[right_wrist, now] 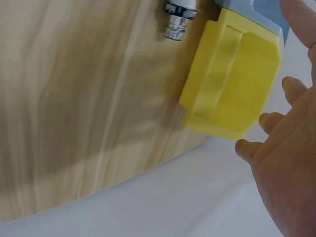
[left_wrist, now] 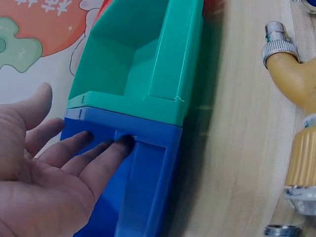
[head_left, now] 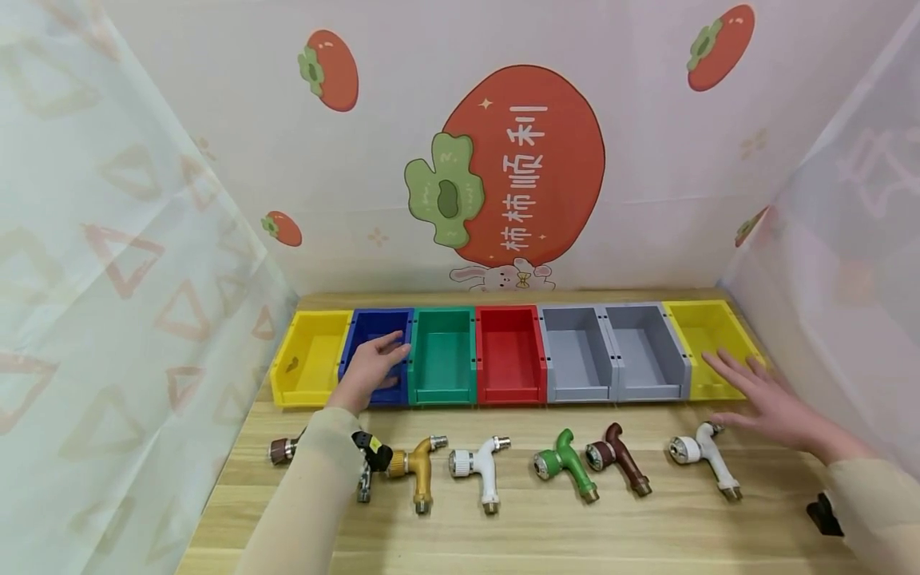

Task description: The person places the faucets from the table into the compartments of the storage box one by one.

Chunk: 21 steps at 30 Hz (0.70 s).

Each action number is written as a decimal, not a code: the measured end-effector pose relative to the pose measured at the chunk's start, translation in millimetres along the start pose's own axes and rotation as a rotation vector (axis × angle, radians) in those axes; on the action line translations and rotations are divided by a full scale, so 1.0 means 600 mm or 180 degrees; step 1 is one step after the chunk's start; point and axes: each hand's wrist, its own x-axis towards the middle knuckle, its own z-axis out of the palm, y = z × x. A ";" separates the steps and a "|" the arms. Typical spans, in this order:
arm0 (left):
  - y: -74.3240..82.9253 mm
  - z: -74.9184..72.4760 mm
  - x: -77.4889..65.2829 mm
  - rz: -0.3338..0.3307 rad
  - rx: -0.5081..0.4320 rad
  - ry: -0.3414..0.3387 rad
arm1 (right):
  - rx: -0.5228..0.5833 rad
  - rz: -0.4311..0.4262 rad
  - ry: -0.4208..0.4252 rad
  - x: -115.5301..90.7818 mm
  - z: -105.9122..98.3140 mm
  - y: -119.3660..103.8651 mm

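My left hand (head_left: 372,369) is over the blue bin (head_left: 398,318), fingers loosely bent and holding nothing. In the left wrist view its fingertips lie at the blue bin's front part; whether they touch it I cannot tell. At the right end, my right hand (head_left: 772,403) hovers by the yellow bin (head_left: 693,339), fingers spread and free of any object. Below it lies a white tap (head_left: 711,459). Near my left forearm are a mustard-yellow tap (head_left: 420,467) and a tap with a metal end (head_left: 364,483), partly hidden. A brown-handled tap (head_left: 282,450) is also partly covered by the sleeve.
Between the hands stand a green bin (head_left: 442,345), a red bin (head_left: 512,345) and two grey bins (head_left: 575,343). Another yellow bin (head_left: 314,343) ends the row at left. In front lie a second white tap (head_left: 487,471), a green tap (head_left: 568,465) and a brown tap (head_left: 621,459).
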 end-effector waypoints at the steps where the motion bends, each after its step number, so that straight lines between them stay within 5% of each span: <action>1: -0.002 0.000 0.001 -0.0009 -0.0003 0.0009 | 0.0002 -0.0019 -0.0002 -0.003 0.000 0.000; 21: -0.026 0.000 0.020 -0.0182 -0.0091 0.0195 | -0.0291 -0.0676 -0.0305 -0.049 0.053 -0.008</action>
